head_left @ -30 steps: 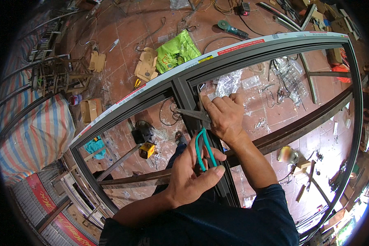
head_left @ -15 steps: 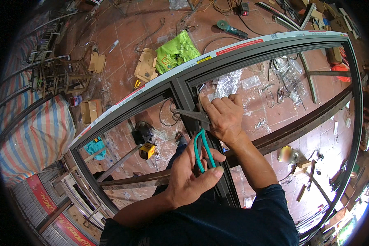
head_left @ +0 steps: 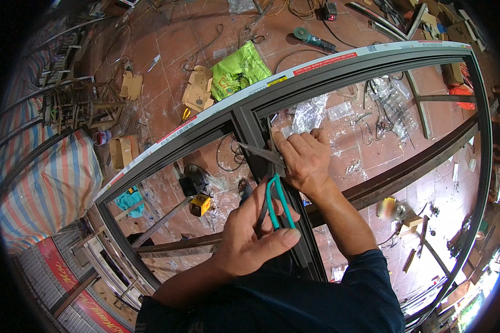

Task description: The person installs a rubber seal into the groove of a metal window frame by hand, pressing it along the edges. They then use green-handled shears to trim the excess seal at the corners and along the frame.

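My left hand (head_left: 254, 236) is closed around the teal-handled scissors (head_left: 280, 202), its thumb stretched along the handles. Their dark blades (head_left: 261, 152) point up and left across the grey mullion (head_left: 249, 133) of a large metal frame (head_left: 180, 133). Just right of the blades, my right hand (head_left: 305, 164) is pressed down by the mullion with its fingers curled. Whatever lies between those fingers is hidden; a thin strip seems to run up from them along the mullion.
A brown beam (head_left: 411, 166) crosses beneath the frame. Beyond the frame lie a green bag (head_left: 241, 69), an open cardboard box (head_left: 198, 89) and an angle grinder (head_left: 314, 40). Plastic wrapping (head_left: 391, 102) and a yellow-black box (head_left: 200, 205) are on the tiled floor.
My left hand has shifted slightly, its thumb moving a little lower along the handles. The scissor blades have tilted slightly. My right hand stays almost in place.
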Action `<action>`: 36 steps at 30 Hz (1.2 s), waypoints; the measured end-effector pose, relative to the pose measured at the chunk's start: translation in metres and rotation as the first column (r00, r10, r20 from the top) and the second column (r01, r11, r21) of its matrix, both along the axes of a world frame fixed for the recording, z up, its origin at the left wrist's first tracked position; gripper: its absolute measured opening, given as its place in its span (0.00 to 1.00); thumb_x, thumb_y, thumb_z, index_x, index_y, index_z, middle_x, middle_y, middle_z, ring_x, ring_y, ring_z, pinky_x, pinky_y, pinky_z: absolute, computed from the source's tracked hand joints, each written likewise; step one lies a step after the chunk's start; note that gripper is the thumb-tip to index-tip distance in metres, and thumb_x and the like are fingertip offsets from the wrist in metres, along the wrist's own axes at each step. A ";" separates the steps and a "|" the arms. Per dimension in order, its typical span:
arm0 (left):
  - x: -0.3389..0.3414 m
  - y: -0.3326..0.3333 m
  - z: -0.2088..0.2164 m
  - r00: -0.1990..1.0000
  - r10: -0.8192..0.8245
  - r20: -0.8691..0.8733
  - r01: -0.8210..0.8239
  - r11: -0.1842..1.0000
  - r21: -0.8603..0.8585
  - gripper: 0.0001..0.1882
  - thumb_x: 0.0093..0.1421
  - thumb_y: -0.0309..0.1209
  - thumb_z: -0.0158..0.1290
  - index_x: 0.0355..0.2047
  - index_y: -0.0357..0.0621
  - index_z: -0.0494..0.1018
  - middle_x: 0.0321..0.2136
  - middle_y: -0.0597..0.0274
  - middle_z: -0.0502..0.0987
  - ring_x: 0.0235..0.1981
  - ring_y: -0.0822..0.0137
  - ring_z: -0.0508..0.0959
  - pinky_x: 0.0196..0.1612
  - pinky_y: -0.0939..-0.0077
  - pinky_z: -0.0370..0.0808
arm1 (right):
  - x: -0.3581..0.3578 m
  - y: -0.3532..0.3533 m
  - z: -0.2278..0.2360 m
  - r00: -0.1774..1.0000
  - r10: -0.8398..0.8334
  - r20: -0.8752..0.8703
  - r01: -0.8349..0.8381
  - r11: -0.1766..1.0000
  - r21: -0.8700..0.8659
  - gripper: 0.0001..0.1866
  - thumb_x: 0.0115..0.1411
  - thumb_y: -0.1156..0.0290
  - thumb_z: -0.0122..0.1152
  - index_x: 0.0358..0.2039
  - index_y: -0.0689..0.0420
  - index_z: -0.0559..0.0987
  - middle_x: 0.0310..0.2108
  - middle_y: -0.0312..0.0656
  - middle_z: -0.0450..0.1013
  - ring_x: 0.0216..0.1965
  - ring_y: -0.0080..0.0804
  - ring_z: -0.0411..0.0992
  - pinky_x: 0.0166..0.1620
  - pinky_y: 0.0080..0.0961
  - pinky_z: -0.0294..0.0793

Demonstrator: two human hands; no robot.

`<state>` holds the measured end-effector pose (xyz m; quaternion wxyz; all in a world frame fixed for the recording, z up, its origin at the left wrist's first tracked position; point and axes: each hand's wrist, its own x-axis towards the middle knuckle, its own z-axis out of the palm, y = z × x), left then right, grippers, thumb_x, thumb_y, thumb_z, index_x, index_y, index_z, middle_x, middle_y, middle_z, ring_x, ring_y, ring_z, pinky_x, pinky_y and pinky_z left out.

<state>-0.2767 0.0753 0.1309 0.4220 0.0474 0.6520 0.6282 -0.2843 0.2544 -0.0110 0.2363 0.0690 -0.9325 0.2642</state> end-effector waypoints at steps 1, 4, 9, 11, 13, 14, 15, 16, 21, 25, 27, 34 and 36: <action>-0.002 -0.002 -0.001 1.000 -0.007 -0.027 0.007 1.000 0.008 0.27 0.67 0.37 0.62 0.60 0.33 0.69 0.34 0.63 0.79 0.27 0.82 0.71 0.34 0.86 0.71 | 0.000 0.000 0.000 1.000 0.003 0.007 -0.003 1.000 0.004 0.25 0.51 0.64 0.67 0.49 0.58 0.83 0.24 0.35 0.66 0.27 0.34 0.69 0.37 0.36 0.62; -0.022 -0.001 0.021 0.963 0.190 0.190 -0.136 0.955 -0.265 0.16 0.71 0.36 0.58 0.53 0.38 0.75 0.24 0.69 0.74 0.20 0.82 0.67 0.26 0.86 0.68 | 0.001 -0.002 0.003 0.999 -0.009 0.047 0.008 1.000 0.020 0.26 0.50 0.62 0.69 0.50 0.58 0.83 0.24 0.35 0.67 0.27 0.34 0.70 0.37 0.37 0.62; -0.062 -0.064 -0.025 0.741 0.243 -0.626 -0.422 0.894 -0.153 0.15 0.77 0.38 0.47 0.44 0.40 0.79 0.20 0.70 0.74 0.19 0.77 0.72 0.24 0.80 0.70 | 0.001 -0.002 0.005 0.996 -0.013 0.090 0.011 1.000 0.018 0.27 0.47 0.63 0.71 0.49 0.59 0.83 0.26 0.36 0.69 0.28 0.36 0.72 0.39 0.38 0.64; -0.100 -0.058 -0.042 0.530 0.379 -0.759 -0.640 0.765 -0.064 0.17 0.77 0.37 0.44 0.40 0.40 0.80 0.21 0.67 0.75 0.26 0.70 0.78 0.32 0.73 0.74 | -0.001 -0.002 0.009 0.994 0.002 0.110 -0.001 1.000 -0.017 0.26 0.48 0.65 0.69 0.49 0.58 0.83 0.27 0.37 0.71 0.29 0.37 0.73 0.38 0.38 0.64; -0.144 -0.073 -0.068 0.461 0.056 -0.886 -0.665 0.682 -0.303 0.17 0.76 0.37 0.45 0.40 0.39 0.80 0.24 0.60 0.78 0.33 0.61 0.82 0.40 0.64 0.76 | -0.005 0.000 0.015 0.992 0.029 0.124 -0.019 0.997 -0.079 0.22 0.51 0.69 0.64 0.48 0.57 0.83 0.29 0.38 0.74 0.30 0.39 0.75 0.36 0.39 0.63; -0.159 -0.080 -0.082 0.537 -0.035 -0.843 -0.608 0.677 -0.415 0.17 0.75 0.39 0.46 0.42 0.39 0.79 0.26 0.55 0.80 0.36 0.56 0.83 0.43 0.59 0.75 | -0.008 0.001 0.010 0.991 0.025 0.128 -0.008 0.991 -0.130 0.21 0.51 0.69 0.64 0.47 0.56 0.83 0.29 0.40 0.76 0.30 0.40 0.76 0.36 0.39 0.63; -0.162 -0.076 -0.089 0.559 -0.102 -0.823 -0.607 0.626 -0.490 0.18 0.75 0.40 0.46 0.42 0.39 0.79 0.27 0.51 0.80 0.36 0.53 0.83 0.43 0.57 0.75 | -0.010 0.002 0.001 0.991 0.022 0.133 0.003 0.983 -0.183 0.19 0.51 0.69 0.65 0.46 0.55 0.84 0.29 0.42 0.77 0.30 0.42 0.76 0.36 0.40 0.64; -0.161 -0.069 -0.096 0.582 -0.165 -0.796 -0.604 0.568 -0.559 0.18 0.75 0.42 0.47 0.42 0.40 0.79 0.28 0.48 0.81 0.36 0.49 0.83 0.42 0.54 0.75 | -0.012 0.004 -0.004 0.990 0.020 0.137 0.013 0.972 -0.236 0.18 0.52 0.70 0.66 0.45 0.54 0.84 0.29 0.43 0.78 0.30 0.43 0.77 0.35 0.40 0.64; -0.159 -0.054 -0.102 0.540 -0.234 -0.809 -0.646 0.500 -0.576 0.20 0.74 0.47 0.48 0.40 0.44 0.78 0.30 0.40 0.80 0.34 0.35 0.80 0.39 0.45 0.73 | -0.020 0.022 0.010 0.848 0.088 0.523 0.310 0.717 -0.624 0.16 0.66 0.57 0.68 0.39 0.59 0.87 0.26 0.48 0.80 0.27 0.41 0.80 0.33 0.35 0.76; -0.162 -0.057 -0.111 0.470 -0.273 -0.840 -0.672 0.506 -0.540 0.19 0.74 0.47 0.47 0.40 0.45 0.77 0.27 0.40 0.80 0.33 0.33 0.79 0.37 0.43 0.72 | 0.004 0.016 0.036 0.909 0.166 0.382 0.379 0.051 -0.924 0.15 0.64 0.61 0.72 0.42 0.60 0.88 0.30 0.31 0.78 0.30 0.20 0.73 0.32 0.22 0.71; -0.158 -0.059 -0.111 0.467 -0.273 -0.841 -0.670 0.512 -0.538 0.19 0.74 0.47 0.47 0.40 0.45 0.77 0.27 0.40 0.80 0.33 0.33 0.79 0.37 0.43 0.72 | 0.010 0.015 0.032 0.952 0.039 0.302 0.295 0.129 -0.947 0.15 0.64 0.63 0.72 0.46 0.58 0.88 0.29 0.32 0.78 0.30 0.19 0.72 0.31 0.20 0.70; -0.155 -0.054 -0.106 0.485 -0.274 -0.831 -0.671 0.493 -0.554 0.18 0.74 0.47 0.46 0.39 0.46 0.74 0.27 0.42 0.80 0.34 0.34 0.80 0.38 0.41 0.71 | 0.018 0.003 0.015 0.979 -0.076 0.192 0.159 0.869 -0.468 0.11 0.68 0.65 0.64 0.46 0.55 0.87 0.24 0.41 0.77 0.27 0.39 0.74 0.37 0.36 0.66; -0.155 -0.053 -0.105 0.493 -0.274 -0.826 -0.667 0.491 -0.561 0.18 0.74 0.47 0.46 0.37 0.46 0.73 0.27 0.43 0.81 0.34 0.34 0.80 0.38 0.40 0.71 | 0.015 -0.002 0.009 0.983 -0.121 0.137 0.167 0.898 -0.407 0.09 0.68 0.65 0.64 0.44 0.51 0.87 0.22 0.40 0.76 0.25 0.41 0.74 0.36 0.38 0.64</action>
